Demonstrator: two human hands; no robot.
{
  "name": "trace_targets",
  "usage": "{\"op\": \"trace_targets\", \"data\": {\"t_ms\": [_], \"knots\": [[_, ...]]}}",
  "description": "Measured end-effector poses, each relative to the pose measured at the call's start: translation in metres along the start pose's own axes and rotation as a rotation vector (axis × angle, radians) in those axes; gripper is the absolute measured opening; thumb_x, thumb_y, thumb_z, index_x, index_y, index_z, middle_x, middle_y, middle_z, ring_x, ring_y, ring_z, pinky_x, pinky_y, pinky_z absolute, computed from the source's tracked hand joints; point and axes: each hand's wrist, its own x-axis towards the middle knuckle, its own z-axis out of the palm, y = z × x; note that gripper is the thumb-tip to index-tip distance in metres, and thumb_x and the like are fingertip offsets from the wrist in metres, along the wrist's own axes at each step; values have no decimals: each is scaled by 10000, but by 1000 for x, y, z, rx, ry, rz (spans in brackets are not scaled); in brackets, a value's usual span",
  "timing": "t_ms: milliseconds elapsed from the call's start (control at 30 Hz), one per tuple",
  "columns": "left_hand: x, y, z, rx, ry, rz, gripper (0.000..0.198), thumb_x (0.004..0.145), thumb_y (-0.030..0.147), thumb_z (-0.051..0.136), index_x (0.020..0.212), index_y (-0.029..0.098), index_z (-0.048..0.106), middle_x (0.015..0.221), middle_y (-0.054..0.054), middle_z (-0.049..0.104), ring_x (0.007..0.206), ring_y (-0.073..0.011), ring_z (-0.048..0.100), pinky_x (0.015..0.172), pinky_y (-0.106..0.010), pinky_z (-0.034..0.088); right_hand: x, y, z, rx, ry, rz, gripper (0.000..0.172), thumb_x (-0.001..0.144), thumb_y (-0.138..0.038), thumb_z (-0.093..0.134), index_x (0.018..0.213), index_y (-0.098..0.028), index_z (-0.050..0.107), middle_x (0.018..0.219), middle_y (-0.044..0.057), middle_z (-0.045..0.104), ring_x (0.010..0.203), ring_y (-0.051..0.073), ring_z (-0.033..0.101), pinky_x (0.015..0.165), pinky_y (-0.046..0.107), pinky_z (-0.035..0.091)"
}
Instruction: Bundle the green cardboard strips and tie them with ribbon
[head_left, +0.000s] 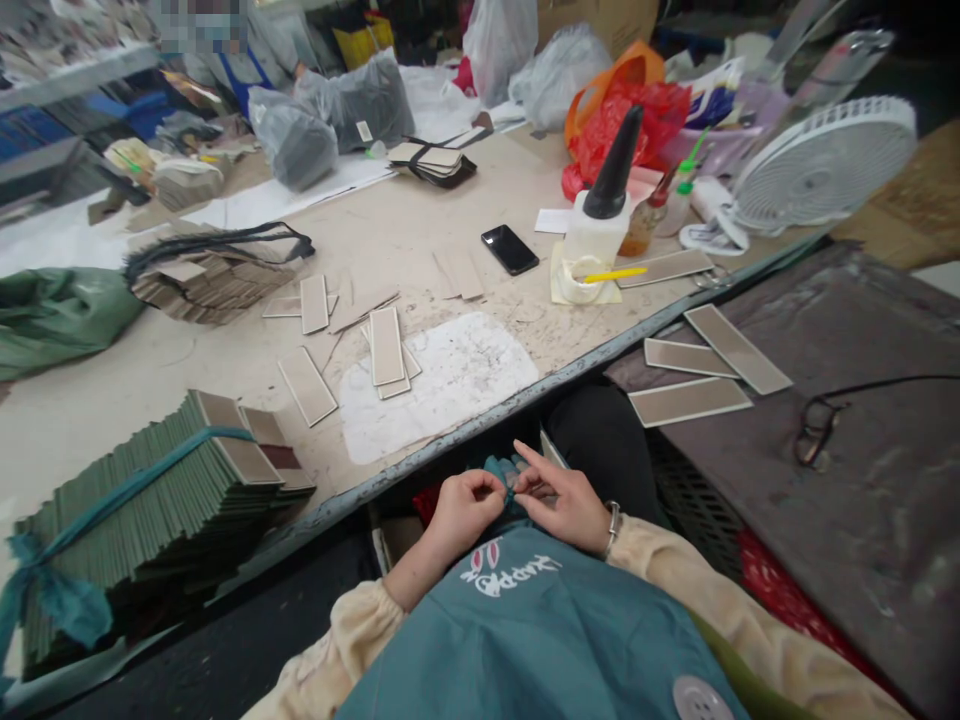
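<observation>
My left hand (470, 508) and my right hand (564, 503) meet over my lap, just beyond the teal apron (570, 600). Both sets of fingertips are pinched on a teal fabric strip (495, 466), with a small bunched part between them. My right index finger points outward. Part of a pale-edged flat piece (553, 450) shows behind my right hand. At the left, a long stack of thin green-sided panels (150, 510) stands bound by a similar teal tie (142, 490).
Loose beige panels (386, 345) lie around a white sheet (457, 375) on the table. A phone (510, 248), a white bottle with black cone (596, 235) and a fan (825, 165) stand farther back. Glasses (817, 430) and more panels (690, 400) rest on the right surface. A person stands far left.
</observation>
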Motion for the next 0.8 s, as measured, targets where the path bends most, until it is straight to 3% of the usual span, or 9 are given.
{"op": "trace_targets", "data": {"t_ms": [200, 400, 500, 667, 800], "knots": [[-1, 5, 2, 222, 8, 140, 134, 664, 152, 521, 642, 149, 653, 661, -12, 651, 624, -122, 566, 626, -214, 424, 0, -1, -3, -241, -70, -111, 748, 781, -137, 529, 1447, -303, 233, 859, -5, 644, 754, 121, 631, 719, 313, 573], [-1, 3, 2, 256, 12, 193, 129, 663, 136, 522, 632, 152, 647, 652, -13, 650, 626, -126, 579, 641, -219, 433, 2, -4, -4, -413, -107, -201, 679, 786, -125, 506, 1424, -266, 319, 864, 14, 650, 776, 143, 623, 766, 323, 543], [-1, 3, 2, 229, 4, 174, 126, 664, 145, 528, 643, 154, 652, 665, -11, 655, 632, -126, 581, 637, -216, 434, 2, -3, 1, -284, -62, -93, 700, 758, -134, 526, 1417, -267, 332, 829, -3, 642, 726, 124, 614, 723, 298, 547], [-2, 2, 2, 187, -7, 121, 133, 656, 150, 524, 655, 153, 657, 660, -3, 651, 618, -120, 569, 612, -205, 427, 3, 1, 7, 230, -10, 302, 706, 692, -158, 574, 1374, -187, 391, 731, -28, 609, 608, 84, 572, 583, 220, 499], [-2, 2, 2, 119, -33, 95, 128, 653, 170, 528, 649, 145, 654, 644, -2, 633, 602, -111, 539, 595, -199, 412, 4, 1, 4, 366, -71, 345, 700, 683, -193, 619, 1351, -154, 414, 724, -20, 609, 624, 91, 575, 612, 235, 498]]}}
